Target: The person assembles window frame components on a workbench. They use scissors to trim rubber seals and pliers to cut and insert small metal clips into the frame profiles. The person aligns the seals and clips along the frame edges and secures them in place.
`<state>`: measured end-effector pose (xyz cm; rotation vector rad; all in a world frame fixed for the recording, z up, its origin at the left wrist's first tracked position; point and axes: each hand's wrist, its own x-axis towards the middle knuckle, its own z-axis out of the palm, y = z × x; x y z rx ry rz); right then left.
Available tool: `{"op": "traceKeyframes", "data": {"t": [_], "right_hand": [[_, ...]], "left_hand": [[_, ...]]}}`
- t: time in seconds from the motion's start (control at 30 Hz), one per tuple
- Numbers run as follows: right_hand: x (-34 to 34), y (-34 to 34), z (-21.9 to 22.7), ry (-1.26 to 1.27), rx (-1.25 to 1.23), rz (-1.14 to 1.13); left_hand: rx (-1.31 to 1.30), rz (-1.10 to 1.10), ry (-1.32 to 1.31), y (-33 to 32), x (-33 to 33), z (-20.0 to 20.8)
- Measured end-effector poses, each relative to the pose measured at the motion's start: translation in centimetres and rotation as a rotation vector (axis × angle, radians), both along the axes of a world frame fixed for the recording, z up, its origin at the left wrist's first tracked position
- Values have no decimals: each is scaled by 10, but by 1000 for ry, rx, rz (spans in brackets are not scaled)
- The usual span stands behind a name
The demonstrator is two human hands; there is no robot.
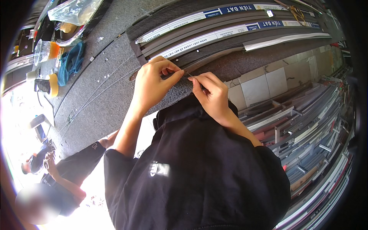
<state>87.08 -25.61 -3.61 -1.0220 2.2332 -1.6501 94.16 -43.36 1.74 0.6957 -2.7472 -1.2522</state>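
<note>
Over the near edge of a grey carpet-topped bench, my two hands meet fingertip to fingertip. My left hand (156,81) is closed in a pinch of thumb and forefinger. Just right of it and slightly lower, my right hand (212,95) pinches as well. A short stretch of thin wire (187,75) shows in the small gap between the fingertips; its ends are hidden by the fingers. Thin grey cables (94,95) run across the bench toward the lower left from near my left hand. Several tiny white pieces (105,76) lie beside them.
Long dark profiles with printed white-and-blue film (199,42) lie beyond my hands. At left are a blue cloth (71,61), rolls of tape (53,85) and a clear plastic bag (76,12). Metal bars (306,138) are stacked at right. Another person (73,172) is at lower left.
</note>
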Motion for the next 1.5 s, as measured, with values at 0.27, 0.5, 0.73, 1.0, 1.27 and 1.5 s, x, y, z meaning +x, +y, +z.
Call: {"op": "traceKeyframes", "data": {"t": [0.27,0.5,0.73,1.0,1.27,1.5], "right_hand": [[-1,-5,-2,18,28,10],[-5,-10,-1,-5,98,29],[-3,-12,-5,-17,97,9],[-8,0,9,-166,195,66],[-18,16,27,-47,297,114],[-51,28,77,-356,-202,112]], "left_hand": [[-1,-9,-27,0,1,0],[-24,-10,77,12,6,3],[146,178,64,21,5,2],[-223,243,134,-15,3,3],[-506,620,541,-82,4,47],[67,-237,553,42,-63,63]]}}
